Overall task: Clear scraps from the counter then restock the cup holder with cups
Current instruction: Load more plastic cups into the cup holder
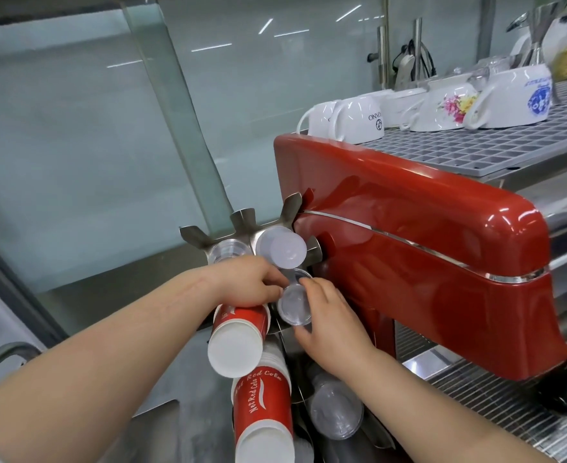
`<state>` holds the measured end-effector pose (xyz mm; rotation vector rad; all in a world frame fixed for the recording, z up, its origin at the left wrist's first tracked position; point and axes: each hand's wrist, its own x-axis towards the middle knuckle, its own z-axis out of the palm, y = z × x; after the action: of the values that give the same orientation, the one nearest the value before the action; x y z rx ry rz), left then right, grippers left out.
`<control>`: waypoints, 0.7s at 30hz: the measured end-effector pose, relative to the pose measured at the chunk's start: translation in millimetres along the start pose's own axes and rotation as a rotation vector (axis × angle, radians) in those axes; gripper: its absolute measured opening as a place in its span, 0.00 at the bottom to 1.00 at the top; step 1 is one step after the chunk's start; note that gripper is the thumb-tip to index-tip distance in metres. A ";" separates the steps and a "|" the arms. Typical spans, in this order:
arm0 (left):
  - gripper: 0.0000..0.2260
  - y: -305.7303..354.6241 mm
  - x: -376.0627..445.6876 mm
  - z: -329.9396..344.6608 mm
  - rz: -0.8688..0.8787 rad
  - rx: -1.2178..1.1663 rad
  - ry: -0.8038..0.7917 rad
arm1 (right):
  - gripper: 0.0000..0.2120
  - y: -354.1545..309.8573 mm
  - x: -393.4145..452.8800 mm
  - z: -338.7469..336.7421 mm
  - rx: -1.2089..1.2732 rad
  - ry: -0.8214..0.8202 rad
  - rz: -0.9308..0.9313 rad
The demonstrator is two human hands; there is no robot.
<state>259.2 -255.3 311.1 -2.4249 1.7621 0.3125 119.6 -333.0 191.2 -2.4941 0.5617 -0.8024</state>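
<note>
A steel cup holder (238,218) with fin-shaped dividers stands left of a red espresso machine. It holds stacks lying bottom-outward: clear plastic cups (227,250), frosted cups (284,248), red-and-white paper cups (237,342) and a second red stack (262,416) below. Both hands meet at a small stack of clear cups (295,305) in the middle slot. My left hand (247,280) grips it from the left, fingertips on its rim. My right hand (329,320) cradles it from the right and below. Another clear stack (334,412) lies lower right.
The red espresso machine (426,262) sits immediately right of the holder, its drip grate (496,406) below. White ceramic mugs (359,118) lie upside down on the machine's grey top grid. A glass partition (91,145) rises behind. Steel counter (161,372) lies under my left forearm.
</note>
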 end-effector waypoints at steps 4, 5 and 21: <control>0.13 -1.4 1.3 2.4 0.002 0.018 -0.007 | 0.34 -2.0 1.7 -0.2 -0.007 -0.005 0.010; 0.13 -1.6 2.0 2.9 0.001 0.025 -0.010 | 0.34 -2.6 1.8 -1.1 -0.014 -0.016 0.015; 0.16 20.5 -23.9 -14.7 -0.016 0.194 -0.077 | 0.29 -28.8 3.3 -29.6 -0.287 -0.260 0.176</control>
<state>234.0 -242.9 331.5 -2.2601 1.6576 0.2182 110.5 -320.1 229.5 -2.6996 0.8362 -0.3421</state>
